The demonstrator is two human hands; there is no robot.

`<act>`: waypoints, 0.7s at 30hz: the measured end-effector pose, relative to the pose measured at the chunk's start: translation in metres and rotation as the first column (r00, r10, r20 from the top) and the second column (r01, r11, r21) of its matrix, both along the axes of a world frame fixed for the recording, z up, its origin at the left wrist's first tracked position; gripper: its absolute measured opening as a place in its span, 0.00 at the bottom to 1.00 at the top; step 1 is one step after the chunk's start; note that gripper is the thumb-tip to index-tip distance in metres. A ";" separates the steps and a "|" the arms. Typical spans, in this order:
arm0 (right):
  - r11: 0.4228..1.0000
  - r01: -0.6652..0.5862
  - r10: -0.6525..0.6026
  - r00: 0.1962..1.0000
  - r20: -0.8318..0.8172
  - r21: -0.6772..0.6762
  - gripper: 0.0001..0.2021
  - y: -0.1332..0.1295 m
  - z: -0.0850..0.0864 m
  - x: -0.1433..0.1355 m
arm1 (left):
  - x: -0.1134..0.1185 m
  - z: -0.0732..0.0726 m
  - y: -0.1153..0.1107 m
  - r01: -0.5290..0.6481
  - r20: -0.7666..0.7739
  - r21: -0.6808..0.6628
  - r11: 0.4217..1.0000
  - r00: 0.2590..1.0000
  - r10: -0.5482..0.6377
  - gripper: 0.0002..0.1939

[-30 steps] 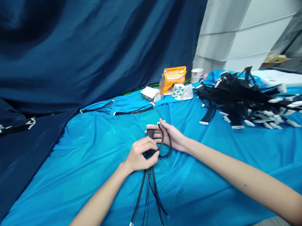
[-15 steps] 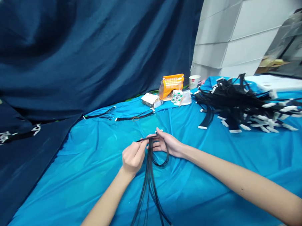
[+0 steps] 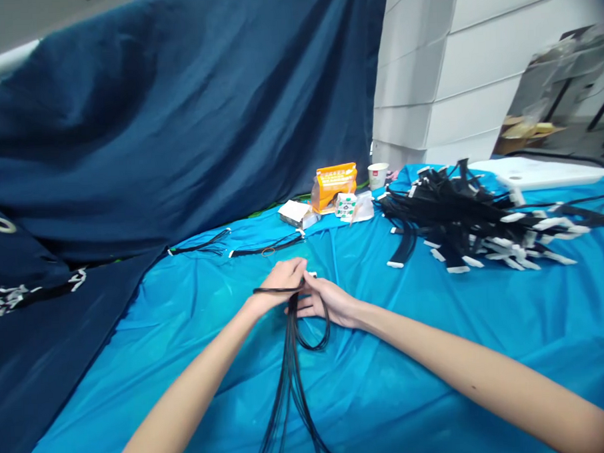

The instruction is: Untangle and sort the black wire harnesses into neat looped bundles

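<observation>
A bundle of thin black cables (image 3: 290, 360) hangs down over the blue cloth, with a loop curling to its right. My right hand (image 3: 330, 301) is closed on the upper end of the bundle, near a small white connector (image 3: 313, 275). My left hand (image 3: 283, 279) pinches at the same spot, its fingertips meeting the right thumb. A black strand runs across beneath the left hand and sticks out past its wrist side. Exactly what the left fingertips grip is partly hidden.
A big heap of black cables with white connectors (image 3: 451, 206) lies at the right. Behind the hands are two short cable pieces, a small box (image 3: 296, 212), an orange bag (image 3: 334, 187) and a paper cup (image 3: 378, 175). A dark blue curtain (image 3: 201, 111) hangs behind.
My left hand has moved up and right, against the right hand, and a strand now bends around below it. The camera view has shifted slightly.
</observation>
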State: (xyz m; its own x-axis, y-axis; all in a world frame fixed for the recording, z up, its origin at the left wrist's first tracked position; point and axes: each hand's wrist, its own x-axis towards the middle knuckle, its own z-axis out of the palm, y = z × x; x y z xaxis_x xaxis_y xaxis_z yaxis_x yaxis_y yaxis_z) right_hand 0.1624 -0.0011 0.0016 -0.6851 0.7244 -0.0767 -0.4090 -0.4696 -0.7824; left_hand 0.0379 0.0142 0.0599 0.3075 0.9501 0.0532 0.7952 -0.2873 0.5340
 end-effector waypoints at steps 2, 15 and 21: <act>1.000 -0.028 0.028 1.000 -0.006 0.013 0.24 0.000 0.001 0.001 | -0.006 0.005 0.006 0.117 0.005 -0.065 0.991 0.993 -0.117 0.21; 0.988 -0.153 0.154 0.986 -0.064 0.019 0.35 -0.006 0.011 0.003 | -0.012 0.016 0.006 0.325 -0.004 -0.096 0.941 0.945 -0.327 0.19; 0.965 -0.260 0.259 0.964 -0.066 -0.015 0.36 -0.004 0.003 0.001 | -0.016 0.004 0.007 0.236 0.083 -0.070 0.969 0.970 -0.230 0.21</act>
